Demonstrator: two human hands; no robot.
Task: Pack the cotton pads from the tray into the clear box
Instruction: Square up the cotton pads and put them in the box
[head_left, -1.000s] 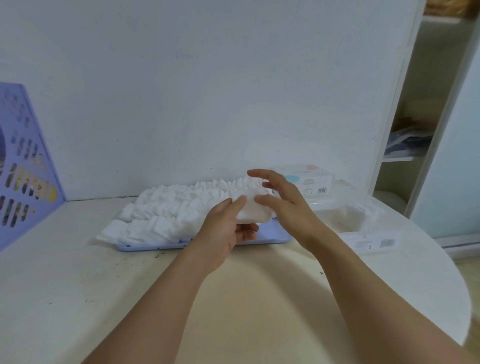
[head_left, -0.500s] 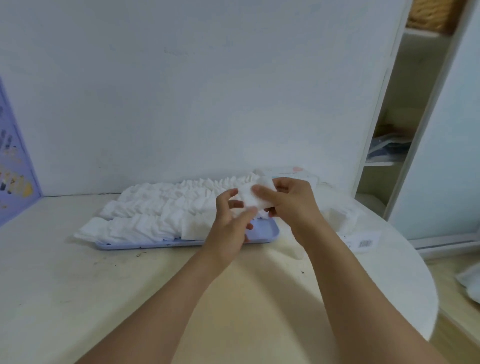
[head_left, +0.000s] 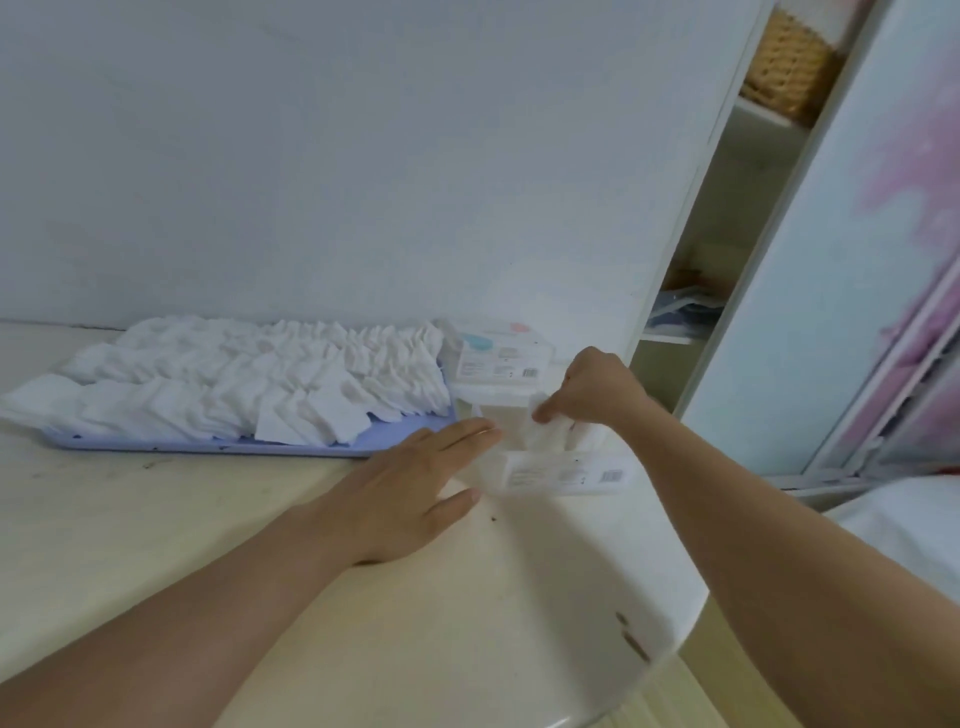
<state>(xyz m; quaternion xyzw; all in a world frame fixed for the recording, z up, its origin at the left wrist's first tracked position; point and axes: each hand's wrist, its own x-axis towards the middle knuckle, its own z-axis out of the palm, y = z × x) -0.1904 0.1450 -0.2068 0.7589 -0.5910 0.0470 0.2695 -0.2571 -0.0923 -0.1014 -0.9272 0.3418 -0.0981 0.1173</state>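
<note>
The right hand (head_left: 597, 392) is hovering over the clear box (head_left: 550, 457), its fingers curled and pinching a small stack of cotton pads (head_left: 545, 431) whose lower part is sitting inside the box opening. The left hand (head_left: 415, 493) is lying flat with its fingers straight and held together, palm down, its fingertips reaching the left wall of the clear box; whether they are actually pressing on the wall cannot be told, since the outline is blurred. The clear box is standing on the table (head_left: 208, 519) just to the right of the tray (head_left: 363, 447), and a white label with a barcode is showing on its near side. The remaining cotton pads (head_left: 249, 384) are lying in overlapping rows across the pale blue tray, covering nearly all of it and overhanging its left end; only the near right corner of the tray is showing bare. A second box (head_left: 498, 358) with printed labels and pastel marks on top is sitting behind the clear box, against the wall (head_left: 363, 156) and touching the right end of the tray. To the right, an open shelf unit (head_left: 727, 260) is holding a woven basket (head_left: 789, 62) on an upper level. Small dark specks are marking the table surface near the left hand.
</note>
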